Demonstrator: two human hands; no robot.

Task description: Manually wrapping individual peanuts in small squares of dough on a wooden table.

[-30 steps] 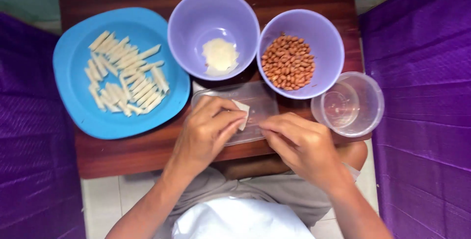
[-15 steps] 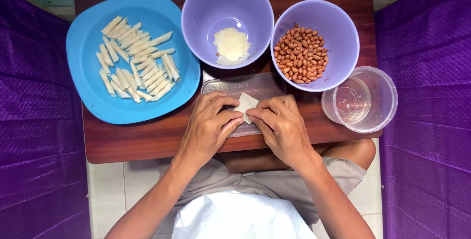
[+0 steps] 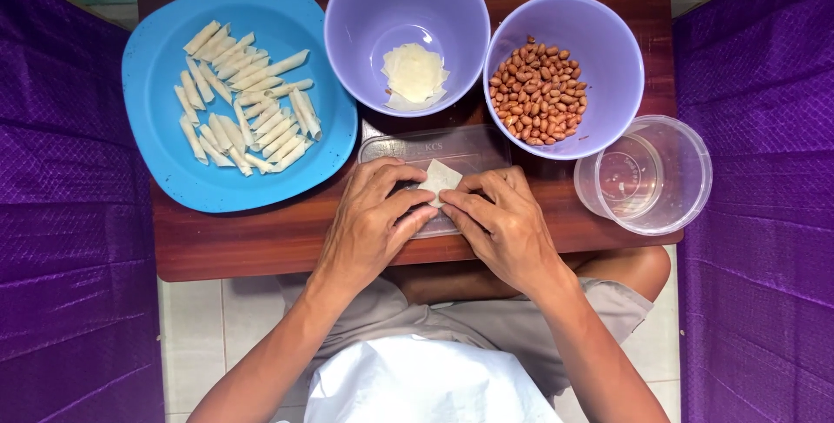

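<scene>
Both hands, left (image 3: 373, 219) and right (image 3: 499, 223), pinch a small pale wrapper (image 3: 440, 176) over a clear lid (image 3: 469, 149); it looks thin, soft, tearable, best held by its edges.

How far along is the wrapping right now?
Done: many rolled pieces lie on the blue plate. In hand: left hand and right hand both pinch one wrapper over the clear lid. Left: wrappers in one purple bowl, peanuts in the other.
</scene>
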